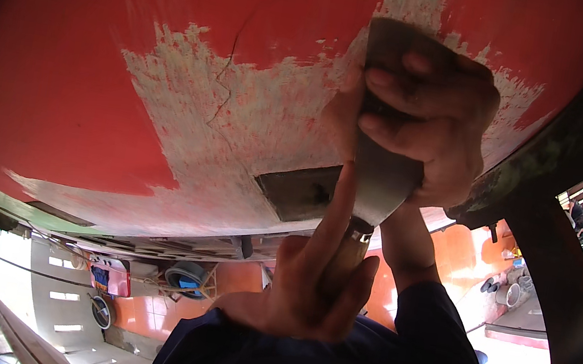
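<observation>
A broad putty knife point(382, 185) with a flat metal blade and a short handle is held up against a red surface. My left hand point(309, 284) is closed round the handle, its index finger stretched along the blade. Higher up, my right hand point(431, 120) has its fingers curled over the blade and pressed on its face. Behind them the red painted panel point(78, 87) carries a rough greyish-beige patch point(258, 104). A dark crack runs down through that patch. Beside the blade is a dark rectangular recess point(298, 191). My right hand and the blade hide part of the patch.
A dark curved frame beam point(562, 301) stands at the right. Beyond the panel lies an orange tiled floor point(230, 279) with a grey basin point(186, 277), a round bin point(102, 312) and a bucket point(512, 295). A pale slotted wall point(64, 291) is at lower left.
</observation>
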Demonstrator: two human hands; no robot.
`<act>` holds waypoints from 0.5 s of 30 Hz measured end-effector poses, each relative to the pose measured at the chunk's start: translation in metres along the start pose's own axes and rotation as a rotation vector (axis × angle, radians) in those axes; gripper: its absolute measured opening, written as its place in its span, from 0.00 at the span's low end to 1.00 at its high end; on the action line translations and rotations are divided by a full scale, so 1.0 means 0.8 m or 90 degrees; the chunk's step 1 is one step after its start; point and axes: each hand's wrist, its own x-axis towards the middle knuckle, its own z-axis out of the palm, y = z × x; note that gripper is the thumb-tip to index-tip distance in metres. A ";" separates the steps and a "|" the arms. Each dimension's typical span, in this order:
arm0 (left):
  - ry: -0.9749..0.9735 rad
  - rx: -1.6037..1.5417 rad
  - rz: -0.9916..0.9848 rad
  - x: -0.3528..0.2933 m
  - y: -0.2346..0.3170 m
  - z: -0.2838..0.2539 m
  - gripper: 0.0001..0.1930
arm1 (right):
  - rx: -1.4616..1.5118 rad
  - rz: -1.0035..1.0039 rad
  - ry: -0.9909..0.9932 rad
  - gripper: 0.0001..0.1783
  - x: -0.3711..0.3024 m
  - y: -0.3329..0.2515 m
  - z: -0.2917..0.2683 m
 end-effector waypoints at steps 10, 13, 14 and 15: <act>-0.004 -0.014 0.002 0.008 0.004 0.001 0.43 | 0.105 -0.053 0.198 0.16 0.008 0.019 0.038; -0.019 -0.028 -0.053 0.009 0.013 0.002 0.43 | 0.106 -0.075 0.217 0.16 0.006 0.021 0.046; 0.010 -0.023 -0.020 0.013 0.014 0.003 0.43 | 0.084 -0.087 0.194 0.16 0.009 0.025 0.046; 0.030 -0.004 0.027 0.020 0.012 0.003 0.43 | 0.064 -0.097 0.169 0.17 0.013 0.028 0.043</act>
